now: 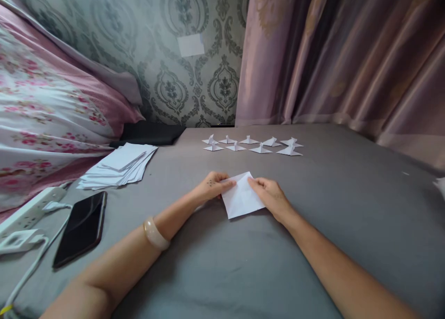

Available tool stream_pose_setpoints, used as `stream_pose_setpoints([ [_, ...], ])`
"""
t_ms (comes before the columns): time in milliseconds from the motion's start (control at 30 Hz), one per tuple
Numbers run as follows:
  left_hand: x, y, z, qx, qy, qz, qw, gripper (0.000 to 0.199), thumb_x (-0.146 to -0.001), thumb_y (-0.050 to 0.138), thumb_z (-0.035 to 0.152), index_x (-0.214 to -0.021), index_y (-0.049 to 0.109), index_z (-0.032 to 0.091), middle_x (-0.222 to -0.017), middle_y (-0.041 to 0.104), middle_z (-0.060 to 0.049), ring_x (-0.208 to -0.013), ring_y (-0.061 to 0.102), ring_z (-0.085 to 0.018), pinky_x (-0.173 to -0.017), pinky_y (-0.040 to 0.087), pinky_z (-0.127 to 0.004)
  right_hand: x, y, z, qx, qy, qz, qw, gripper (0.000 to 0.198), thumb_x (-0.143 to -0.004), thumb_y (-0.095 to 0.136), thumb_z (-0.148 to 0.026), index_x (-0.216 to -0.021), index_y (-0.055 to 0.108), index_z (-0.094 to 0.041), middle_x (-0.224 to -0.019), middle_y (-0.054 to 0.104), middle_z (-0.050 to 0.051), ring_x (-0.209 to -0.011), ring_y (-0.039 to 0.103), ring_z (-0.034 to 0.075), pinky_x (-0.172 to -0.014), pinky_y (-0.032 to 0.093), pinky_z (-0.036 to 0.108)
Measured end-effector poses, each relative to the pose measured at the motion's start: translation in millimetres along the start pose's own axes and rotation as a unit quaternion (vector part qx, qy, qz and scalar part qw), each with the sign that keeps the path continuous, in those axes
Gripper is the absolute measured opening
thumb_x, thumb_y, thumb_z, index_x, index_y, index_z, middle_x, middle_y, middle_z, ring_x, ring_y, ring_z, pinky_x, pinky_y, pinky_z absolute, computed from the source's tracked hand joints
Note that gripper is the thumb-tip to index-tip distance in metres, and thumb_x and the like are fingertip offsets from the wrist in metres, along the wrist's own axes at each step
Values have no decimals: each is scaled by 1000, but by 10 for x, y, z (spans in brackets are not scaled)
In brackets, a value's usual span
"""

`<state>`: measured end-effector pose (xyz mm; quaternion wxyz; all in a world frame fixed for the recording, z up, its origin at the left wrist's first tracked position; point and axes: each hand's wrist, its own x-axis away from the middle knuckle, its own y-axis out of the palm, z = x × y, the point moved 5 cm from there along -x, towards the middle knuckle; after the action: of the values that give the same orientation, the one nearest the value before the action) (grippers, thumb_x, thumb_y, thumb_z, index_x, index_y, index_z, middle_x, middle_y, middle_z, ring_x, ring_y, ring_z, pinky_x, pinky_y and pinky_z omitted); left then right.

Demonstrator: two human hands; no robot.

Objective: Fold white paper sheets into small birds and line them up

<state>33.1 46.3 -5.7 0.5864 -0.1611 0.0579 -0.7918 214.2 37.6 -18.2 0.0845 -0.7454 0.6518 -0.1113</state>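
A white square sheet of paper (242,199) is held up between my two hands over the grey cloth, tilted, with faint crease lines on it. My left hand (214,185) pinches its left edge, thumb on top and fingers behind. On the opposite side, my right hand (270,194) grips the upper right edge, its thumb near the top corner. The fingers under the sheet are mostly hidden. Beyond my hands stand several small folded white paper figures (248,141) in two rows, each with a raised middle and flat pointed sides.
At the left lies a stack of white paper sheets (120,165), with a black flat item (149,132) behind it. Nearer me are a dark phone (81,228) and a white power strip (33,207) with plugged-in cables. Curtains (333,54) and a patterned wall (167,78) bound the grey surface.
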Motion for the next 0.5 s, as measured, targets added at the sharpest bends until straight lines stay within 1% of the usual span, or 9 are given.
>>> stream_pose_setpoints([
  [33,6,-21,-14,7,-5,7,1000,36,-72,69,50,-72,62,15,-55,52,3,-46,43,-8,-43,30,-21,4,25,11,9,-8,-10,1000,40,-79,59,-55,-88,68,-17,-71,69,4,-64,62,19,-54,44,27],
  [100,24,-70,-30,23,-9,22,999,36,-69,73,50,-69,60,15,-52,49,4,-44,39,-7,-42,25,-21,13,77,30,13,-22,-34,999,33,-79,61,-47,-92,67,-18,-72,69,3,-63,61,18,-54,43,26],
  [200,43,-140,-55,42,-9,36,998,36,-68,76,48,-67,60,15,-48,45,5,-41,34,-5,-40,20,-21,23,106,40,15,-26,-48,998,31,-82,55,-47,-85,65,-18,-66,65,1,-55,55,15,-48,39,25],
  [267,40,-175,-80,54,-12,32,998,35,-69,75,48,-69,61,16,-47,44,6,-40,34,-5,-40,20,-21,29,99,33,19,-19,-45,999,31,-83,53,-48,-80,63,-19,-60,60,-1,-50,48,13,-44,35,24],
  [367,22,-201,-102,76,-4,2,997,33,-74,71,48,-76,63,15,-48,47,5,-42,40,-6,-41,27,-20,40,82,22,11,5,-36,999,31,-83,51,-49,-76,59,-20,-55,53,-3,-46,42,11,-42,32,23],
  [433,13,-207,-101,92,12,-12,996,32,-75,70,46,-79,64,15,-51,51,3,-45,44,-7,-44,32,-20,47,75,17,-4,15,-28,999,31,-83,52,-49,-75,58,-20,-54,51,-4,-45,41,11,-42,33,24],
  [500,12,-207,-97,112,23,-5,993,31,-76,70,44,-80,64,14,-57,55,2,-48,47,-7,-46,36,-20,51,75,13,-17,18,-21,999,30,-82,53,-48,-74,57,-20,-54,50,-4,-45,41,11,-42,32,24],
])
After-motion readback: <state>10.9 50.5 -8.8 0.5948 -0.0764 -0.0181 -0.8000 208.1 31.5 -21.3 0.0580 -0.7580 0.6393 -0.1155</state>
